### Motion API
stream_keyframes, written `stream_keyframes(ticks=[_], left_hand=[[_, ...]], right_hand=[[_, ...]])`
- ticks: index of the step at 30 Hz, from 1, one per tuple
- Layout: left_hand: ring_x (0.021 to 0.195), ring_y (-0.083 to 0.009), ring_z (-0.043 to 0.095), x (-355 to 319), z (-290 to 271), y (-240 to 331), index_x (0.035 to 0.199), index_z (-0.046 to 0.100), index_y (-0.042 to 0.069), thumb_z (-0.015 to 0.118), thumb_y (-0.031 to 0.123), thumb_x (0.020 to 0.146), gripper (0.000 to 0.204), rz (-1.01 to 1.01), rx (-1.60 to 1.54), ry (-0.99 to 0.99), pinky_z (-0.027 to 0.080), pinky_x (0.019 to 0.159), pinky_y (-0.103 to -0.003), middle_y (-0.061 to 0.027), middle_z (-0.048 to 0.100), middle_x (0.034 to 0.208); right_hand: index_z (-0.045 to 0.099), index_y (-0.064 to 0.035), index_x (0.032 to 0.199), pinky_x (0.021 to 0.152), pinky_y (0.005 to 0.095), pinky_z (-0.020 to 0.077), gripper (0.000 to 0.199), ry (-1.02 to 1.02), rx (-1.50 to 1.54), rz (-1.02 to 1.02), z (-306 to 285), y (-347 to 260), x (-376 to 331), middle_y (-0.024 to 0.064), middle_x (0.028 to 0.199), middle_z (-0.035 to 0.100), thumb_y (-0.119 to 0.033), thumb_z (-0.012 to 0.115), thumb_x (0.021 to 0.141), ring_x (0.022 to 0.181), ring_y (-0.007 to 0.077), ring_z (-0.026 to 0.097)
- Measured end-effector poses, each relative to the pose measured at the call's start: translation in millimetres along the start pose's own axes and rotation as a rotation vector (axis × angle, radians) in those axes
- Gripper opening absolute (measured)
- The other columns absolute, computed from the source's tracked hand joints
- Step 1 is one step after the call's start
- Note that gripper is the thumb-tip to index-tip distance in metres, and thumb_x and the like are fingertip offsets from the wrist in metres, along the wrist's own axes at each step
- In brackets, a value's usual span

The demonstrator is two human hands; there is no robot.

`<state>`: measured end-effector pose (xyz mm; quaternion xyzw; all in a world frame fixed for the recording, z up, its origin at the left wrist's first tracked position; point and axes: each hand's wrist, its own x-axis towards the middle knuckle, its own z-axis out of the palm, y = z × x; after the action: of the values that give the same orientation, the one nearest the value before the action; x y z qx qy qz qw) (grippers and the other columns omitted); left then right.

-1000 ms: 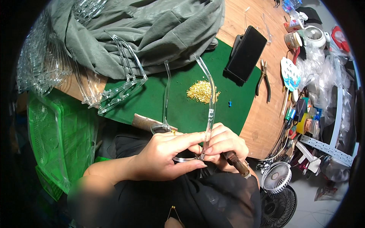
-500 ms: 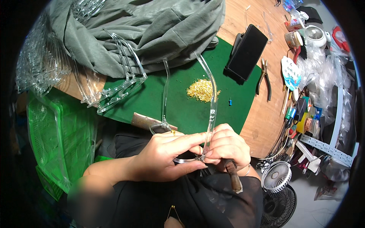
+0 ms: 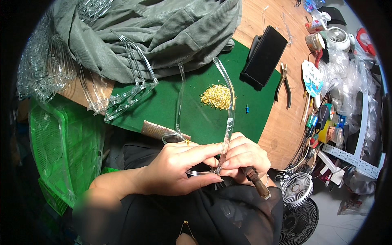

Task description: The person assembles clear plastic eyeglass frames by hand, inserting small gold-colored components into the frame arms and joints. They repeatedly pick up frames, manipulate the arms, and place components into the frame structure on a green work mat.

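Note:
Between my hands is a clear plastic eyeglasses frame (image 3: 229, 122), its two temples pointing away from me over the green mat. My left hand (image 3: 173, 165) is closed on the front of the frame, thumb and fingers near the right hinge corner. My right hand (image 3: 247, 155) wraps round a brown-handled tool (image 3: 257, 183) whose handle sticks out toward my lap; fingers hide its working end, so its kind is unclear. My right fingertips also touch the frame at that hinge corner. Beyond the frame lies a heap of small gold-coloured pieces (image 3: 215, 97).
The green mat (image 3: 196, 118) holds a blue push pin (image 3: 247, 109) and a brown patterned block (image 3: 153, 130). A black phone (image 3: 267, 55) and pliers (image 3: 283, 87) are at right. More clear frames (image 3: 132, 92) lie left beside grey cloth (image 3: 163, 36). A green crate (image 3: 69, 139) stands left.
The tool handle in my right hand has swung outward to the right. The eyeglasses frame has shifted slightly, its temple tips moving a little right.

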<state>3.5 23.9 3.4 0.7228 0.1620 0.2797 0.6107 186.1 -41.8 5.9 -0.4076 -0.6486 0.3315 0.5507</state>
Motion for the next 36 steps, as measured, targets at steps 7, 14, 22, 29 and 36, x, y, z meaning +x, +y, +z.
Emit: stream_keyframes(ticks=[7, 14, 22, 29, 36], left_hand=[[0.082, -0.0237, 0.067, 1.1, -2.2, 1.6, 0.117, 0.053, -0.007, 0.078, 0.012, 0.068, 0.058, -0.018, -0.015, -0.022, 0.05, 0.074, -0.029, -0.0107, 0.069, 0.089], [0.081, -0.0238, 0.066, 0.8, -4.1, 2.8, 0.117, 0.054, -0.007, 0.078, 0.011, 0.069, 0.057, -0.021, 0.037, -0.035, 0.05, 0.074, -0.029, -0.0104, 0.069, 0.088], [0.082, -0.0236, 0.067, -1.1, -5.1, 0.1, 0.117, 0.054, -0.007, 0.078, 0.011, 0.068, 0.057, -0.016, 0.033, -0.039, 0.05, 0.076, -0.029, -0.0106, 0.069, 0.088], [0.081, -0.0238, 0.067, -0.1, -4.9, 0.3, 0.116, 0.054, -0.008, 0.078, 0.011, 0.068, 0.056, -0.009, 0.033, -0.034, 0.05, 0.076, -0.03, -0.0105, 0.069, 0.087], [0.078, -0.0232, 0.066, -0.2, -4.3, 0.6, 0.116, 0.054, -0.008, 0.078, 0.012, 0.069, 0.056, 0.005, 0.077, -0.027, 0.05, 0.075, -0.03, -0.0101, 0.068, 0.086]], right_hand=[[0.064, -0.0028, 0.08, 0.064, 0.0326, 0.0469, 0.016, -0.047, -0.016, -0.011, -1.9, 1.0, 0.3, 0.0061, 0.073, 0.062, -0.011, 0.075, 0.072, 0.066, 0.0209, 0.06], [0.063, -0.0028, 0.08, 0.064, 0.0329, 0.0468, 0.017, 0.011, -0.023, 0.0, 2.8, 1.7, -1.1, 0.0059, 0.073, 0.062, -0.01, 0.076, 0.071, 0.066, 0.0211, 0.06], [0.064, -0.003, 0.077, 0.064, 0.0323, 0.0462, 0.015, -0.043, -0.011, 0.028, 0.7, 0.0, 1.8, 0.0059, 0.072, 0.062, -0.009, 0.075, 0.07, 0.066, 0.021, 0.06], [0.063, -0.0029, 0.075, 0.063, 0.032, 0.0453, 0.016, -0.045, -0.035, 0.034, 1.6, -1.7, 4.5, 0.0059, 0.072, 0.061, -0.008, 0.074, 0.066, 0.066, 0.0216, 0.059], [0.063, -0.0028, 0.077, 0.063, 0.0332, 0.0466, 0.018, -0.099, -0.195, -0.056, -0.7, -2.3, 4.2, 0.0064, 0.074, 0.062, -0.009, 0.073, 0.064, 0.067, 0.0221, 0.059]])
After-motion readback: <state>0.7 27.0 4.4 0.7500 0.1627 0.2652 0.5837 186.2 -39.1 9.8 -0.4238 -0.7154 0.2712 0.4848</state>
